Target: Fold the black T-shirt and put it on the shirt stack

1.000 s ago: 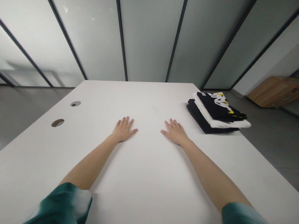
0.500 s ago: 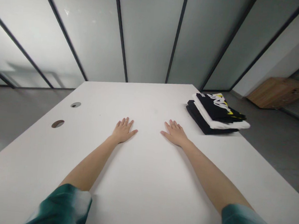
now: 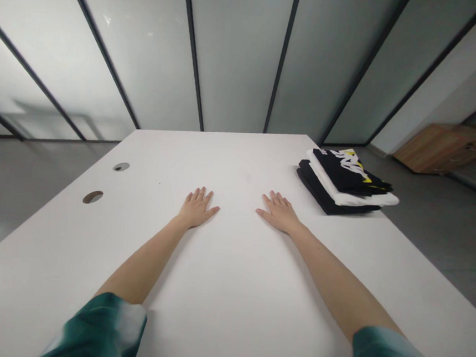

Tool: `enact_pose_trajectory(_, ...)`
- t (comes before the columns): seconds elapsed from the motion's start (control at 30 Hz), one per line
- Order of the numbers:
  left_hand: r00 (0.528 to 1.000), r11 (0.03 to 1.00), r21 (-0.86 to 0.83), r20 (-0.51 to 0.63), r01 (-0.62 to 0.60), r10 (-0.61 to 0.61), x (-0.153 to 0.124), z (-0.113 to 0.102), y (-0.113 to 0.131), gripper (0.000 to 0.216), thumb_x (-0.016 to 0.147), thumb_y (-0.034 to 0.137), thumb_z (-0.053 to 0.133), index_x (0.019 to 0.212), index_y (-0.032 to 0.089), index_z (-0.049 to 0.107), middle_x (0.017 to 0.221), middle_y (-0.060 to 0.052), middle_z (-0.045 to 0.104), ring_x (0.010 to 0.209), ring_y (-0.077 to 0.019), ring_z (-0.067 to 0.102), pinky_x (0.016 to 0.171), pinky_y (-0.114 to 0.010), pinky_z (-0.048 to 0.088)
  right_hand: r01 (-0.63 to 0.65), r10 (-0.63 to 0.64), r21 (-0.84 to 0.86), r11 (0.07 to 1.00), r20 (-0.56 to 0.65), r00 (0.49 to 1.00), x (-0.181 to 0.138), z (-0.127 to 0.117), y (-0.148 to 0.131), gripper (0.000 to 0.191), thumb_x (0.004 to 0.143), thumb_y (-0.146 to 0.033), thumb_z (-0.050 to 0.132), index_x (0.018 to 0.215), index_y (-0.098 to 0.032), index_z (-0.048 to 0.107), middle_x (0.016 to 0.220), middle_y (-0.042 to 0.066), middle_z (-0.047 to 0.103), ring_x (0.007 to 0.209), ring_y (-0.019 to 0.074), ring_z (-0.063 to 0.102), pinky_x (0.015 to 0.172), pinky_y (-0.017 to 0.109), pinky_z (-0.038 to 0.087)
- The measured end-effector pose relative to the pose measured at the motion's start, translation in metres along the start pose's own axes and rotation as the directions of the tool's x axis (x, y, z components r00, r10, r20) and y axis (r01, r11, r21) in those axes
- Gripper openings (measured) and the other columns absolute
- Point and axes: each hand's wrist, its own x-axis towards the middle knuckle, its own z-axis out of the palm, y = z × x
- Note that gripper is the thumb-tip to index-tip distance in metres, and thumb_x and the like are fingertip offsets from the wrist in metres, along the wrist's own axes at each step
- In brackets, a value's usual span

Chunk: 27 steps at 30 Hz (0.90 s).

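Palm down on the white table, my left hand lies flat with its fingers spread and nothing in it. My right hand rests the same way a short distance to the right, also holding nothing. Nearest to it, farther right, is a stack of folded clothes. The top piece is black with a white and yellow print; below it lie a white piece and black cloth.
Two round holes, one nearer and one farther, pierce the tabletop at left. Frosted glass panels with dark frames stand beyond the far edge. A wooden cabinet is on the grey floor at right.
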Motion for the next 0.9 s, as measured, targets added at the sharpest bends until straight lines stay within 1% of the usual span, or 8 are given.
enact_pose_trajectory(0.13,1.0,1.0,-0.005,0.008,0.0,0.0,0.0,-0.001,0.0,0.078,0.095,0.067,0.022,0.157,0.018,0.026,0.163,-0.016,0.018,0.15,-0.0325,0.017,0.12,-0.048,0.018,0.0,0.0,-0.003,1.0,-0.005,1.0,-0.001,-0.001,-0.001,0.084,0.093,-0.07,0.018,0.156,-0.016,0.027,0.164,0.016,0.018,0.15,0.0335,0.015,0.12,0.048,0.014)
enact_pose_trajectory(0.3,1.0,1.0,-0.008,0.005,0.004,-0.004,-0.001,-0.002,0.0,0.077,0.096,0.066,0.024,0.157,0.019,0.026,0.163,-0.014,0.019,0.15,-0.0316,0.017,0.12,-0.047,0.018,-0.001,0.001,0.011,1.0,-0.013,1.0,0.0,0.001,0.0,0.084,0.093,-0.071,0.019,0.156,-0.017,0.027,0.164,0.016,0.018,0.15,0.0332,0.015,0.119,0.049,0.015)
enact_pose_trajectory(0.57,1.0,1.0,-0.014,-0.028,-0.001,0.0,-0.002,0.001,-0.001,0.077,0.095,0.066,0.024,0.155,0.019,0.03,0.163,-0.014,0.022,0.15,-0.0314,0.02,0.12,-0.046,0.019,0.002,-0.001,0.012,1.0,-0.051,0.999,-0.005,-0.004,-0.003,0.08,0.094,-0.068,0.024,0.153,-0.015,0.034,0.162,0.018,0.023,0.149,0.034,0.02,0.119,0.048,0.018)
enact_pose_trajectory(0.7,0.999,1.0,0.018,-0.041,0.01,-0.009,-0.002,0.0,0.002,0.075,0.096,0.064,0.026,0.155,0.017,0.031,0.162,-0.016,0.024,0.149,-0.0326,0.021,0.119,-0.047,0.02,0.0,0.0,-0.008,1.0,-0.074,0.997,-0.007,-0.004,-0.004,0.076,0.095,-0.064,0.028,0.151,-0.015,0.037,0.161,0.017,0.026,0.148,0.0344,0.023,0.118,0.048,0.021)
enact_pose_trajectory(0.77,1.0,0.999,0.041,-0.016,0.014,-0.013,-0.001,-0.009,0.006,0.073,0.097,0.06,0.029,0.153,0.014,0.033,0.16,-0.018,0.028,0.148,-0.0339,0.025,0.118,-0.047,0.024,0.003,-0.005,-0.026,1.0,-0.058,0.998,-0.007,-0.009,-0.007,0.072,0.095,-0.06,0.031,0.149,-0.014,0.041,0.159,0.017,0.03,0.146,0.0352,0.027,0.116,0.049,0.024)
enact_pose_trajectory(0.8,1.0,0.999,0.047,0.023,0.012,-0.013,-0.001,-0.017,0.01,0.07,0.096,0.058,0.033,0.151,0.014,0.038,0.158,-0.018,0.033,0.146,-0.0346,0.03,0.116,-0.048,0.028,0.017,-0.018,-0.031,0.999,-0.04,0.999,-0.007,-0.015,-0.011,0.068,0.095,-0.057,0.034,0.147,-0.014,0.045,0.157,0.017,0.036,0.144,0.0355,0.033,0.115,0.049,0.028)
enact_pose_trajectory(0.87,0.996,1.0,0.022,0.086,-0.02,0.018,-0.006,-0.042,0.023,0.059,0.095,0.051,0.042,0.141,0.015,0.051,0.146,-0.018,0.051,0.134,-0.0338,0.048,0.108,-0.046,0.04,0.068,-0.068,0.0,0.998,-0.044,0.997,-0.012,-0.035,-0.021,0.058,0.095,-0.049,0.037,0.137,-0.014,0.056,0.146,0.017,0.052,0.134,0.0343,0.047,0.11,0.048,0.036)
enact_pose_trajectory(0.9,0.997,0.998,-0.015,0.049,-0.065,0.065,-0.014,-0.058,0.031,0.051,0.093,0.047,0.046,0.133,0.017,0.057,0.135,-0.016,0.061,0.124,-0.0319,0.058,0.103,-0.045,0.046,0.115,-0.112,0.044,0.992,-0.083,0.99,-0.017,-0.049,-0.029,0.052,0.096,-0.045,0.037,0.132,-0.015,0.061,0.137,0.016,0.059,0.127,0.0329,0.054,0.107,0.047,0.04)
